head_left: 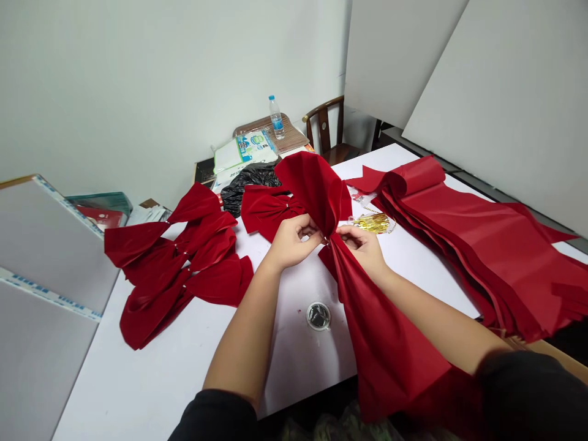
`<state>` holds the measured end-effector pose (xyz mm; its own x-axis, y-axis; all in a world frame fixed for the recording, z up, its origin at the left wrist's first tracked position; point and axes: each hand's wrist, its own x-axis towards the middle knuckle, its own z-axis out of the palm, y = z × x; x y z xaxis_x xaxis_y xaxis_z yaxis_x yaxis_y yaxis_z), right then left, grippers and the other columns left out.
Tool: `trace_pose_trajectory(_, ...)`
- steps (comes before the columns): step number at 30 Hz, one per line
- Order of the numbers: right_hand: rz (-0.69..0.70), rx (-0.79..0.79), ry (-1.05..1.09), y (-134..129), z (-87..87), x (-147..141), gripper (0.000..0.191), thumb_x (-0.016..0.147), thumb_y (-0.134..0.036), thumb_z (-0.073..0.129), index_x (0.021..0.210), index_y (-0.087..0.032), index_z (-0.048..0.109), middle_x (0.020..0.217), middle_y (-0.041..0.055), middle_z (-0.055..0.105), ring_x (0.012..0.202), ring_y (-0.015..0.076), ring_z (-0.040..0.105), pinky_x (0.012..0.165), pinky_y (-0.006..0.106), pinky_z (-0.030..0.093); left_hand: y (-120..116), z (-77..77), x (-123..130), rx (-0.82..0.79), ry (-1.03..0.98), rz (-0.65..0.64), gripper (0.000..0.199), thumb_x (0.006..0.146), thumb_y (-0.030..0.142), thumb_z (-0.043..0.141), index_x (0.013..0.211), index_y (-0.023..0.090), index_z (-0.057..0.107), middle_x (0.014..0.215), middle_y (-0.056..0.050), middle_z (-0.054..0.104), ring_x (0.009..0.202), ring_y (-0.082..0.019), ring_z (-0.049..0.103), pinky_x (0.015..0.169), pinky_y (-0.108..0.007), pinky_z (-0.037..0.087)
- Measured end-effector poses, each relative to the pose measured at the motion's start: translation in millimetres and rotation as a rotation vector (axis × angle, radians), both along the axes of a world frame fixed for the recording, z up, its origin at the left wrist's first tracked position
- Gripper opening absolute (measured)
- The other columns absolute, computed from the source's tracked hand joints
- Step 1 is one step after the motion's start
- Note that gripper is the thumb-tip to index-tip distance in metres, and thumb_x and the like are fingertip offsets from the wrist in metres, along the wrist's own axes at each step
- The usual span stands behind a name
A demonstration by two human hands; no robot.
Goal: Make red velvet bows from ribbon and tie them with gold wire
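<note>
A long red cloth (376, 324) is gathered at its middle, its upper part fanned out and its lower part hanging over the table's front edge. My left hand (296, 242) pinches the gathered spot from the left, beside a small shiny tie. From the right, my right hand (361, 245) closes its fingers on the same gather. Several red bows (184, 254) with pinched middles lie overlapping on the left of the white table (138, 380). Another red bow (266, 211) rests behind my left hand. Gold twist ties (373, 223) lie beyond my right hand.
Stacked red cloth (478, 239) covers the table's right side. A round metal fitting (318, 316) sits in the tabletop. Behind are a black plastic bag (250, 180), a water bottle (276, 119) and a wooden chair (325, 128). White panels (50, 239) stand at the left.
</note>
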<state>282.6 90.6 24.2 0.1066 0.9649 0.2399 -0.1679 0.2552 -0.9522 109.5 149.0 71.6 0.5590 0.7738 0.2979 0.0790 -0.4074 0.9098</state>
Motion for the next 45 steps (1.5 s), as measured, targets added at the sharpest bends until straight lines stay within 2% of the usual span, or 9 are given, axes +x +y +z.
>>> trace_pose_trajectory(3,-0.038,-0.004,0.017,-0.4,3.0,-0.8,0.052,0.065,-0.064,0.09,0.086,-0.02,0.07,0.074,0.0044,0.07,0.068,0.0175,0.066,0.074,0.033,0.062,-0.2,-1.8,0.9,-0.016,-0.004,-0.014,0.012,0.084,0.024,0.072,0.084,0.015,0.064,0.082,-0.006,0.073,0.077,-0.017,0.073,0.072,-0.028,0.058)
trace_pose_trajectory(7,-0.03,0.003,0.018,0.5,3.0,-1.7,0.053,0.067,-0.066,0.088,0.085,-0.021,0.067,0.076,0.0042,0.068,0.069,0.0172,0.065,0.076,0.033,0.061,-1.0,-1.7,1.3,0.019,0.025,-0.002,0.011,0.085,0.025,0.07,0.084,0.016,0.064,0.082,-0.005,0.072,0.076,-0.015,0.07,0.072,-0.027,0.057)
trace_pose_trajectory(18,-0.027,0.003,0.043,1.8,1.9,2.8,0.051,0.063,-0.06,0.092,0.08,-0.02,0.064,0.077,0.0038,0.07,0.066,0.0153,0.061,0.07,0.03,0.058,-3.4,1.9,0.2,0.086,0.099,0.011,0.012,0.089,0.027,0.068,0.09,0.016,0.069,0.088,-0.007,0.076,0.08,-0.017,0.071,0.076,-0.029,0.056)
trace_pose_trajectory(22,-0.009,0.01,0.052,1.5,1.7,4.9,0.049,0.065,-0.053,0.093,0.085,-0.02,0.064,0.079,0.003,0.07,0.068,0.0149,0.062,0.072,0.029,0.058,-4.3,2.8,-0.5,0.091,0.084,0.003,0.014,0.09,0.029,0.07,0.092,0.015,0.071,0.093,-0.009,0.077,0.083,-0.017,0.072,0.078,-0.029,0.057)
trace_pose_trajectory(25,-0.009,-0.015,0.065,2.2,1.7,6.6,0.05,0.064,-0.052,0.094,0.089,-0.02,0.064,0.079,0.0023,0.07,0.067,0.0142,0.062,0.069,0.028,0.057,-3.9,5.6,-2.8,0.158,0.053,0.011,0.011,0.093,0.025,0.067,0.094,0.015,0.071,0.096,-0.01,0.076,0.087,-0.018,0.073,0.08,-0.029,0.058)
trace_pose_trajectory(28,-0.043,-0.053,0.076,3.7,1.3,7.5,0.052,0.061,-0.051,0.095,0.089,-0.02,0.064,0.08,0.0016,0.07,0.067,0.0132,0.061,0.065,0.025,0.055,-2.9,7.9,-3.9,0.297,0.024,0.006,0.008,0.094,0.02,0.064,0.097,0.016,0.07,0.099,-0.01,0.074,0.091,-0.018,0.072,0.081,-0.03,0.059)
trace_pose_trajectory(32,-0.048,-0.028,0.095,5.8,-1.6,6.4,0.049,0.061,-0.05,0.095,0.083,-0.02,0.064,0.082,0.0022,0.071,0.073,0.0146,0.065,0.073,0.027,0.058,-3.3,6.5,-0.3,0.442,0.057,0.005,0.007,0.091,0.021,0.072,0.096,0.017,0.072,0.102,-0.009,0.073,0.093,-0.018,0.07,0.08,-0.03,0.06)
trace_pose_trajectory(35,-0.028,-0.01,0.108,7.2,-5.3,5.5,0.047,0.064,-0.049,0.095,0.084,-0.02,0.064,0.086,0.0032,0.072,0.081,0.0169,0.069,0.081,0.03,0.06,-4.5,4.0,3.2,0.484,0.075,0.037,0.004,0.09,0.02,0.073,0.094,0.017,0.072,0.101,-0.008,0.072,0.092,-0.017,0.069,0.078,-0.029,0.06)
trace_pose_trajectory(45,-0.084,-0.035,0.129,8.5,-7.9,4.9,0.049,0.062,-0.047,0.096,0.092,-0.02,0.068,0.087,0.003,0.073,0.081,0.0166,0.069,0.08,0.029,0.06,-10.7,2.7,12.2,0.517,0.041,0.115,0.005,0.088,0.015,0.07,0.084,0.018,0.07,0.092,-0.006,0.074,0.084,-0.017,0.07,0.076,-0.029,0.057)
